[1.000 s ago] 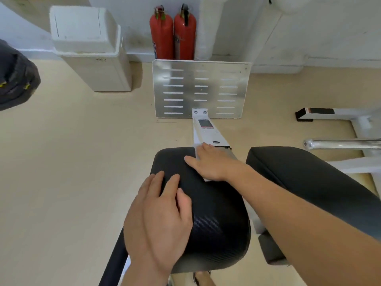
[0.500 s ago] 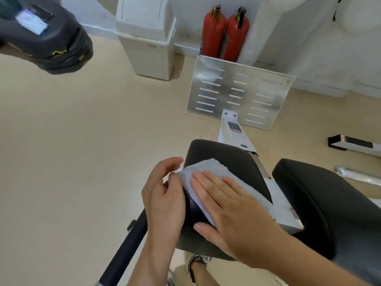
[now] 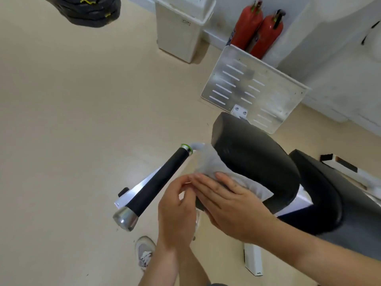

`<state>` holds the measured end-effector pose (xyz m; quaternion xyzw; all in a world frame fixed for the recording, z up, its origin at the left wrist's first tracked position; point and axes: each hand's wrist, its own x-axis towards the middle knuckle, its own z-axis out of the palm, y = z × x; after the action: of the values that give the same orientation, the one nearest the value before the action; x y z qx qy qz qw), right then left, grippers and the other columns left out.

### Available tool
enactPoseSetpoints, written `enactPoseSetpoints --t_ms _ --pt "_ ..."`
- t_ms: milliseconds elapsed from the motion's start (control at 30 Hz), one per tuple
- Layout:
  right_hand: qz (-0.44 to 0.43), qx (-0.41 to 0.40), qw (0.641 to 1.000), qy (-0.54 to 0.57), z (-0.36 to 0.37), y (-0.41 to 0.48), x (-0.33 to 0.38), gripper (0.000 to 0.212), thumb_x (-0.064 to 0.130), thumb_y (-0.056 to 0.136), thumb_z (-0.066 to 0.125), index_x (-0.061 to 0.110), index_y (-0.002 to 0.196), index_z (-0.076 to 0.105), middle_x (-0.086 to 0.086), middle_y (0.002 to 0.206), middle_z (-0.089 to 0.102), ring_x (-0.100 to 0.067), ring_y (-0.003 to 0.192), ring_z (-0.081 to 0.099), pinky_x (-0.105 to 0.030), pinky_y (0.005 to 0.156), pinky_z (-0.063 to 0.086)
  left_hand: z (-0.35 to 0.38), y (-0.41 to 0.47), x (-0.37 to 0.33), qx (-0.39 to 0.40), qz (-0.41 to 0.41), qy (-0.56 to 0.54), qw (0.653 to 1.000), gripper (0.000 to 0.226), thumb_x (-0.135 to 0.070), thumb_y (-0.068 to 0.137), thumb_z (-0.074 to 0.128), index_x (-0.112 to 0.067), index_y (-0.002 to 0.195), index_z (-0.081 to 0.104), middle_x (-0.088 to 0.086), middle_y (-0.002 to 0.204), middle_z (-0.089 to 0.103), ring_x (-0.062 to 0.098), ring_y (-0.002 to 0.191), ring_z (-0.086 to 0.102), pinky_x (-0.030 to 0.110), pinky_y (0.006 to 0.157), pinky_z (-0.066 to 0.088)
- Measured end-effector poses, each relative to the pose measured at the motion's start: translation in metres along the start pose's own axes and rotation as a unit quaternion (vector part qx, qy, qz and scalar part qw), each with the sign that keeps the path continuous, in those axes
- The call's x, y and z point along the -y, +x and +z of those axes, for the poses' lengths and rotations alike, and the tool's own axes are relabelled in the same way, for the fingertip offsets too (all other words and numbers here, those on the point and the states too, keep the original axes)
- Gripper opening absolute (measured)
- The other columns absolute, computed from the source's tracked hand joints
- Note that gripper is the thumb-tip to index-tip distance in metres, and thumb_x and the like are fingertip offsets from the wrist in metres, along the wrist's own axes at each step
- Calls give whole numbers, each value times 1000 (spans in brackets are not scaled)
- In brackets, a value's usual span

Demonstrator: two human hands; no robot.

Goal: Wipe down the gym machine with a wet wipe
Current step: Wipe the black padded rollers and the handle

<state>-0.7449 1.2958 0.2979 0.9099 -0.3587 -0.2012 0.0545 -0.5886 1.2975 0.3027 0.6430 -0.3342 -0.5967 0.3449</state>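
Note:
A white wet wipe (image 3: 208, 162) lies draped over the left side of the machine's black pad (image 3: 253, 155). My right hand (image 3: 228, 201) lies flat on the wipe with its fingers straight, pressing it against the pad's near left edge. Just left of it, my left hand (image 3: 177, 209) has its fingers curled and pinches the wipe's near edge. A second black pad (image 3: 321, 188) sits to the right. The machine's black handle (image 3: 156, 184) with metal end caps sticks out to the left of my hands.
A slotted metal footplate (image 3: 253, 87) stands beyond the pads. Behind it are two red fire extinguishers (image 3: 257, 29) and a white bin (image 3: 181, 27) by the wall. Dark equipment (image 3: 88, 9) hangs at top left. My shoe (image 3: 144, 250) is on the beige floor.
The view swung left and the handle came into sight. My right hand slid the wipe from the pad's top down its left side. My left hand went from resting on the pad to pinching the wipe.

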Motion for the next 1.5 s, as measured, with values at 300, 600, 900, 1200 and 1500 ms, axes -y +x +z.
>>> enactPoseSetpoints --t_ms 300,600,900,1200,1500 --pt "-167 16 970 -177 32 11 7 58 22 95 18 1 149 23 -17 157 21 -28 147 16 -47 118 -6 -14 -28 39 -56 -8 14 998 34 -9 92 49 -38 108 56 -22 109 55 -5 101 52 16 78 41" --pt "-254 16 948 -189 37 0 6 58 27 89 47 5 142 38 -9 151 39 -25 144 28 -46 120 -2 -1 -31 77 25 27 66 997 47 -19 100 38 -32 145 37 -14 149 38 1 135 35 28 113 31" --pt "-87 -64 985 -135 10 -27 -38 58 38 103 24 10 153 20 -7 161 15 -24 149 8 -45 120 0 39 -40 53 -74 162 94 979 43 -12 98 43 -39 130 43 -30 130 41 -21 118 35 3 96 34" --pt "-27 -82 996 -12 15 -62 -61 57 39 102 30 15 153 22 -6 159 22 -23 148 16 -45 120 11 63 -52 45 -86 172 154 969 41 -26 97 40 -48 132 41 -17 150 32 -19 130 24 3 105 24" --pt "-95 -176 979 39 -16 31 -48 41 30 102 35 6 108 68 -13 110 67 -31 114 57 -47 110 34 63 -39 27 -196 97 13 976 37 -9 96 46 -35 121 55 -19 118 56 -3 111 51 12 84 42"
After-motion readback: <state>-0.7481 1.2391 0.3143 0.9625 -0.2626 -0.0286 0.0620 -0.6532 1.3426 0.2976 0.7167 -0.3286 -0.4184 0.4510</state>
